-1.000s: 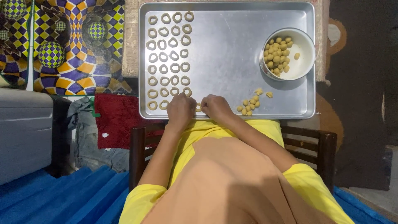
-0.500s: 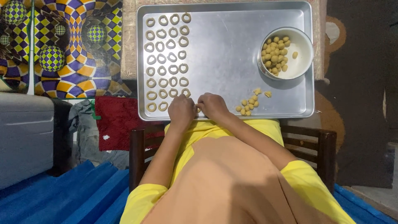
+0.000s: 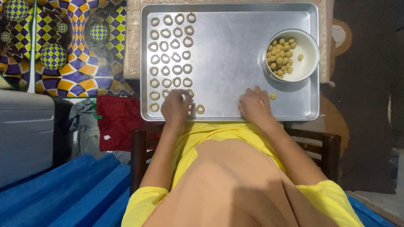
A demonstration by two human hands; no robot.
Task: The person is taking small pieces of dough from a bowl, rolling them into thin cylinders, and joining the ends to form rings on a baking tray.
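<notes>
at the far left a patterned cloth in purple, orange and yellow covers the surface, with a grey box near it and a red cloth just right of that. blue sheeting fills the near left corner.

the metal tray sits on the worktop in front of you. its left part carries dough rings laid in neat rows, four across, running from the far edge toward you. your left hand rests palm down on the near end of those rows, fingers curled over the last rings; you cannot tell from here whether they grip anything. one ring lies just right of that hand, beside it.

the middle of the tray is bare metal. your right hand lies on the near part of the tray, well apart from the left, fingers bent down to the metal and covering whatever is under them, so their hold cannot be told. a small dough ball sits just beside that hand on its right.

farther off, at the tray's right side, a white bowl holds a heap of dough balls crowded to its left wall, with one ball apart near the middle.

a dark wooden chair frame shows at your sides, near you.
</notes>
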